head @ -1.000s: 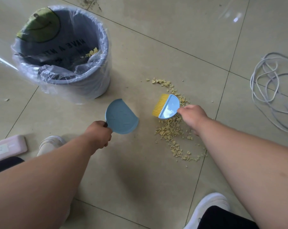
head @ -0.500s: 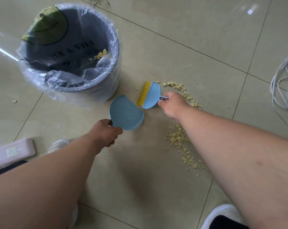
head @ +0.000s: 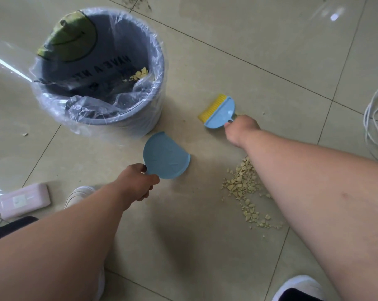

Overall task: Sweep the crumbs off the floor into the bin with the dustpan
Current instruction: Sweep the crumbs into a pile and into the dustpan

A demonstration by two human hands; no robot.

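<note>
Tiled floor (head: 238, 51) — lined bin (head: 157, 68) holding crumbs (head: 139, 74), dustpan (head: 165, 158) beside

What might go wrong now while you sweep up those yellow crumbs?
The right forearm hangs right over the crumbs, so it might brush and scatter them. The brush in the right hand sits beyond the pile, apart from the dustpan held by the left hand, so a pull could miss the pan. The white cable lies nearby and might snag.
</note>
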